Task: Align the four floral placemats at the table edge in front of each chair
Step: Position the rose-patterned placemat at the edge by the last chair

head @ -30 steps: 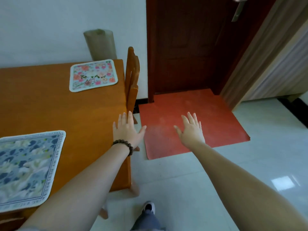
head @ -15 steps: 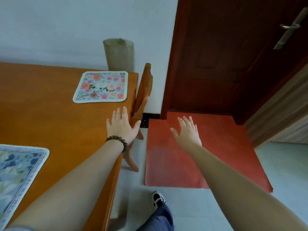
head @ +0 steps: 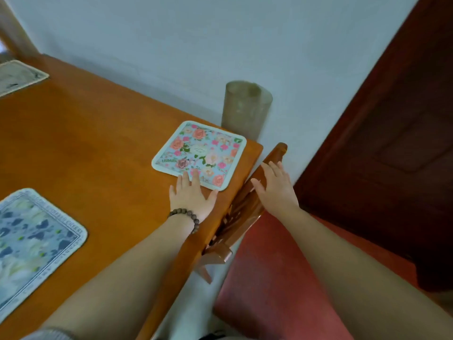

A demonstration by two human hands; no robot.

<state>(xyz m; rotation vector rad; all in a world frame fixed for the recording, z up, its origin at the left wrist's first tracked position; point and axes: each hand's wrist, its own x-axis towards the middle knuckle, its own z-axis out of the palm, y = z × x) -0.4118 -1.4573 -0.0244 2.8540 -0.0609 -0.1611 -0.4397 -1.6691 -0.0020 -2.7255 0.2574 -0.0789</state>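
A pink-and-blue floral placemat lies near the far right corner of the orange wooden table, turned at an angle to the table edge. My left hand, with a bead bracelet on the wrist, is flat and open; its fingertips rest on the mat's near edge. My right hand is open above the top rail of a wooden chair pushed against the table's right side. A blue-and-white floral placemat lies at the near left. A third mat shows at the far left edge.
A tan cylinder stands against the white wall behind the table corner. A dark red door is at the right, with a red floor mat below it. My shoe shows at the bottom edge.
I have moved toward the far table corner. My left hand slid forward along the table onto the pink mat's near edge. My right hand went from over the red floor mat to the chair back.
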